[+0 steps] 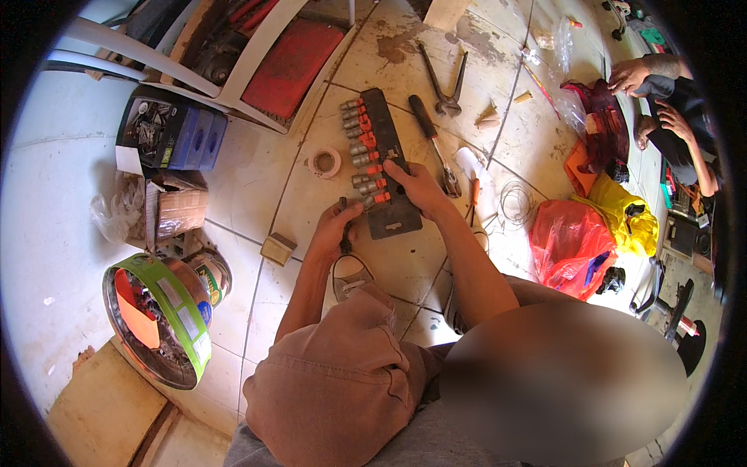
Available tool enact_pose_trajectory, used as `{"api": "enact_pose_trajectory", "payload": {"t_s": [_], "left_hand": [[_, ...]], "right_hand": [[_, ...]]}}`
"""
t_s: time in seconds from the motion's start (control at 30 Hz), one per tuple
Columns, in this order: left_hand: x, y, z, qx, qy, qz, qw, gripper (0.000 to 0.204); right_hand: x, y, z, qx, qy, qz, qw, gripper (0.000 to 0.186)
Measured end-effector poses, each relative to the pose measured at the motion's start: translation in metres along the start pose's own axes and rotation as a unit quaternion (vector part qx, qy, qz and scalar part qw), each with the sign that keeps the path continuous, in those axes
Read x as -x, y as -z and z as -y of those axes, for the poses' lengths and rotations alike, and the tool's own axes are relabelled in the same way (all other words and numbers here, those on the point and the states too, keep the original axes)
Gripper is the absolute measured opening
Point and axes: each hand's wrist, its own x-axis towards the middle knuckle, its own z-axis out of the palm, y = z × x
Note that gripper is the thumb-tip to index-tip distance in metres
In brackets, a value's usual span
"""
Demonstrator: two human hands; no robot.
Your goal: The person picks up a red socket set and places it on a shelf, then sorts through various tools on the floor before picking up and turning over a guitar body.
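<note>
A black socket holder (381,109) with a row of metal sockets (362,148) on orange-red clips slants above the tiled floor in front of me. My right hand (420,189) grips its right edge, thumb on the face. Beside its lower left end, my left hand (333,227) is closed around a short dark rod-like tool (343,204); its exact kind cannot be made out. To the left of the holder lies a roll of tape (324,163). A dark-handled tool (424,117) and a pair of pincers (446,93) are on the floor to its right.
On the left stand a box with blue drawers (194,138), a cardboard box (180,212) and a green-rimmed tub of small parts (173,303). Red (572,241) and yellow bags (622,214) lie at right. Another person's hands (629,75) are near a dark red part (605,128).
</note>
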Motion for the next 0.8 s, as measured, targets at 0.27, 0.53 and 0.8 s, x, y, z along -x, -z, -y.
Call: {"api": "enact_pose_trajectory", "payload": {"t_s": [0.27,0.53,0.8], "left_hand": [[0.003,0.011,0.011,0.182,0.051,0.011,0.982,0.021],[0.005,0.012,0.010,0.212,0.016,0.013,0.977,0.026],[0.009,-0.014,0.006,0.115,-0.029,-0.047,0.992,0.017]], "right_hand": [[0.000,0.000,-0.002,-0.013,0.005,0.007,1.000,0.061],[0.000,-0.003,0.002,-0.019,-0.004,0.011,1.000,0.060],[-0.002,-0.006,-0.011,-0.029,0.014,0.002,0.999,0.060]]}}
